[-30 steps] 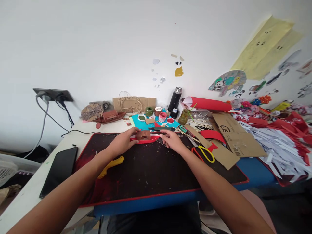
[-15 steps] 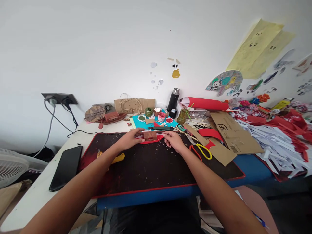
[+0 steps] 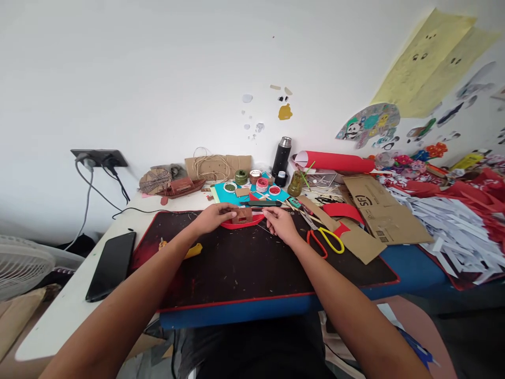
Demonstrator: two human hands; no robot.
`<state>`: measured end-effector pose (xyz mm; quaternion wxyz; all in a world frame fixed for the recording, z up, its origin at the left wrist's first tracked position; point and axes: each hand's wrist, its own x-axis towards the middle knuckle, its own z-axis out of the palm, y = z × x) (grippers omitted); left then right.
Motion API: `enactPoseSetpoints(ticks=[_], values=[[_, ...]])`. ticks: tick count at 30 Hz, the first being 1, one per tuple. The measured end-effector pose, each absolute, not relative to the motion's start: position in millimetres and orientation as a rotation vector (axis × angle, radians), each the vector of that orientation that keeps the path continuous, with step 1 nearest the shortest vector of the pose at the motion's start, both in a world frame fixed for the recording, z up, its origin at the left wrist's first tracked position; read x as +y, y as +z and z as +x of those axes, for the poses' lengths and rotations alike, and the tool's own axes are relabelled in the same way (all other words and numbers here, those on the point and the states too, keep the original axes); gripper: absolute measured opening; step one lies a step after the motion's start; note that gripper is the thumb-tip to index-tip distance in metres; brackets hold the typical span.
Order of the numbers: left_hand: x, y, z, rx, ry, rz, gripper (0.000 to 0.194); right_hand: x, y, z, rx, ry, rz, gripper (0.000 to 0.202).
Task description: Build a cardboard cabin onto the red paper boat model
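Small brown cardboard house on a red curved paper boat (image 3: pixel 243 217) sits at the far edge of the big black mat with a red border (image 3: pixel 252 273), near the middle of that edge. The left hand (image 3: pixel 215 217) pinches the left end of the little model with its fingertips. The right hand (image 3: pixel 279 223) touches the right end, its fingers close together and bent; I cannot tell if it grips.

Just past the model lies a dark green knife-like tool (image 3: pixel 261 203) on a blue paper sheet (image 3: pixel 221 195), with small round paint pots (image 3: pixel 262 184) close behind. A tall black flask (image 3: pixel 282 157) stands near the back edge of the table, beside a long red paper roll (image 3: pixel 335 161). Scissors with yellow and red handles (image 3: pixel 324 239) lie at the right edge of the mat, near the right hand. A yellow plastic tool (image 3: pixel 192 251) lies on the left part of the mat, partly hidden by the left arm. A black phone (image 3: pixel 111 264) lies flat on the white table near the left edge. Brown cardboard pieces (image 3: pixel 384 213) and heaps of white and red paper strips (image 3: pixel 453 226) crowd the right side.
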<state>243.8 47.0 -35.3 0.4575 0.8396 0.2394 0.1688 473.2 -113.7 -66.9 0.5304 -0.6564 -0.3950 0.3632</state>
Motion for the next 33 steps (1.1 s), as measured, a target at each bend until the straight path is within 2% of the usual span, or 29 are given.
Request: enactPoseSetpoints(ticks=[7,10,14,19,26,33], values=[[48,-40,245,0.547,0.395,2.075,0.059,-115,-66,454,-1.050,0.843,-1.552,0.043],[46,-41,244,0.524,0.385,2.095,0.058,-113,-65,448,-1.072,0.889,-1.574,0.042],[41,-42,238,0.534,0.385,2.142,0.068,-112,-64,449,-1.067,0.916,-1.594,0.038],[39,-46,231,0.620,0.422,2.229,0.052,-113,-62,451,-1.073,0.951,-1.588,0.036],[44,-51,231,0.639,0.420,2.271,0.052,-114,-62,452,-1.070,1.003,-1.583,0.038],[43,-45,231,0.668,0.483,2.307,0.025,-114,-64,452,-1.033,1.013,-1.577,0.035]])
